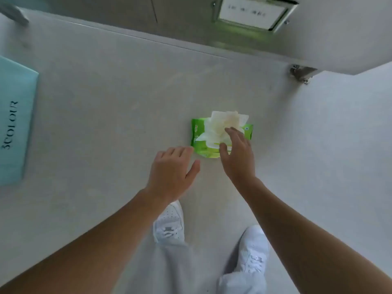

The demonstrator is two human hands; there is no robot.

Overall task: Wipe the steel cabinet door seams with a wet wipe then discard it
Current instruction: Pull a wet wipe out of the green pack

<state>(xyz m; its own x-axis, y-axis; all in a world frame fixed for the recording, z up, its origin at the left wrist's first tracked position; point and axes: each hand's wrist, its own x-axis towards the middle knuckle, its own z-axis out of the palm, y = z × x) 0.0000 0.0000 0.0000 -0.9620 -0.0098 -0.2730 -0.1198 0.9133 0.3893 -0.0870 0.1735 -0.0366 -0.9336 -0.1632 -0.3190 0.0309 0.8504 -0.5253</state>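
Far left of the wipe pack (197,134), well apart from it, a pale blue bag (17,124) printed "3COLOUR" lies on the floor (106,92). Just left of the pack is the person's left hand (171,168): fingers loosely spread, thumb out, holding nothing. Its fingertips are at the pack's left corner; contact can't be told.

The green pack lies flat on the floor, w/ a white wet wipe (220,126) bunched up out of its top opening. The right hand (238,153) is over the pack's right half, fingers and thumb spread, tips at the wipe but not pinching it.

Beyond the pack, up and to the right, is the steel cabinet (186,20) w/ a framed label (254,13) on it; a door seam shows as a dark line to the label's left. A metal fitting (302,73) sits further right.

Step in hand, prob.: getting a wipe out, so the task is at its start; no seam wiped yet. Next move likely calls for the L hand to press the pack down while the R pinches the wipe and pulls it free, one sheet only. Then up to the cabinet seams.
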